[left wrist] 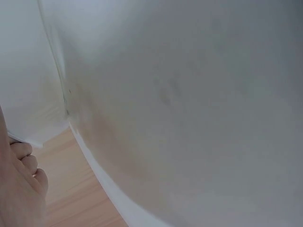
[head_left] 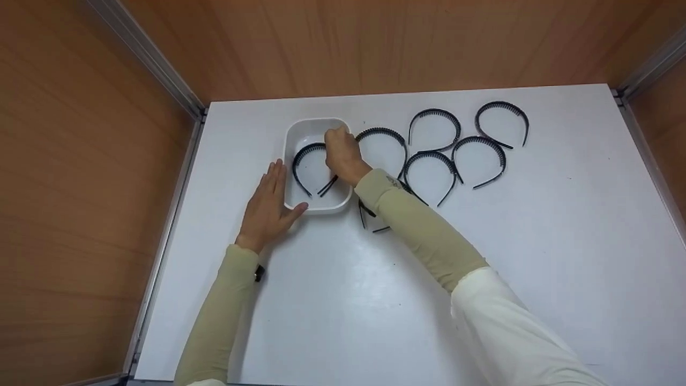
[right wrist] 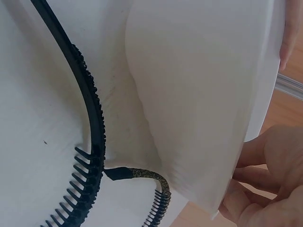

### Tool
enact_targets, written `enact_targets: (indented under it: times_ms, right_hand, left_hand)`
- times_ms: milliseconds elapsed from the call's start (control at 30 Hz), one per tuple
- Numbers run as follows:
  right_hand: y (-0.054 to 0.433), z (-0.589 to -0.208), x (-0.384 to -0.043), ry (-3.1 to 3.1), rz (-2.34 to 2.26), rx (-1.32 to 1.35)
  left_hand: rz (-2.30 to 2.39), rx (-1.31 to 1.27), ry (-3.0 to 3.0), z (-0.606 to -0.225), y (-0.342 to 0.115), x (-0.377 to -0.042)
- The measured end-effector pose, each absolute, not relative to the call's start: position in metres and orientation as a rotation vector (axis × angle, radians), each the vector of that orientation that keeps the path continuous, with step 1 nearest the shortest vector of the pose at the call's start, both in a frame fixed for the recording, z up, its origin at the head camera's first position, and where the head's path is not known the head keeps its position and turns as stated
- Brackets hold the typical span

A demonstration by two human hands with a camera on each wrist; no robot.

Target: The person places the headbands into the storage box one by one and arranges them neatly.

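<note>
A white tray (head_left: 300,201) with rounded corners stands on the table. My left hand (head_left: 265,209) lies along its left side with straight fingers, the thumb over the front left corner. My right hand (head_left: 343,153) is over the tray's right side, its curled fingers gripping a black headband (head_left: 307,151) that arches down inside; the gripped part is hidden. Close-together tips beside the wrist look like ends of more than one band. In the right wrist view, the bent fingers of my right hand (right wrist: 260,184) reach past the tray's edge. The left wrist view is mostly tray wall (left wrist: 189,118).
Several black toothed headbands lie right of the tray, some touching, among them one at the far right (head_left: 501,103) and one in the middle (head_left: 429,154). Another headband (head_left: 381,230) is partly under my right forearm. Wooden panels (head_left: 375,48) stand behind and beside the white table (head_left: 343,300).
</note>
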State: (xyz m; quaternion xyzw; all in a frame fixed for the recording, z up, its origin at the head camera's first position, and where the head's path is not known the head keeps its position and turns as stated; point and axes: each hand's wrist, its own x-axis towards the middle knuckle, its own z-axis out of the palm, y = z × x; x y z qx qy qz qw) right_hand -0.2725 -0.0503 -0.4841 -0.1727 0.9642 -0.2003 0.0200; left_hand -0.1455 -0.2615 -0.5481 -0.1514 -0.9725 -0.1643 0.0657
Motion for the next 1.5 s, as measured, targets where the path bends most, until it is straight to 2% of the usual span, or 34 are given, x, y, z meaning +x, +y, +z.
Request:
enact_targets:
  times_ms: [600, 867, 1500]
  right_hand:
    - [-0.033, -0.473, -0.269, 2.862, -0.878, -0.574]
    - [-0.01, -0.46, -0.265, 2.755, -1.105, -0.635]
    - [0.063, -0.431, -0.256, 2.828, -1.243, -0.694]
  left_hand:
    - [-0.458, -0.454, -2.948, -0.547, -0.26, -0.146]
    - [-0.472, -0.459, -2.945, -0.548, -0.261, -0.147]
    - [-0.505, -0.46, -2.935, -0.551, -0.261, -0.147]
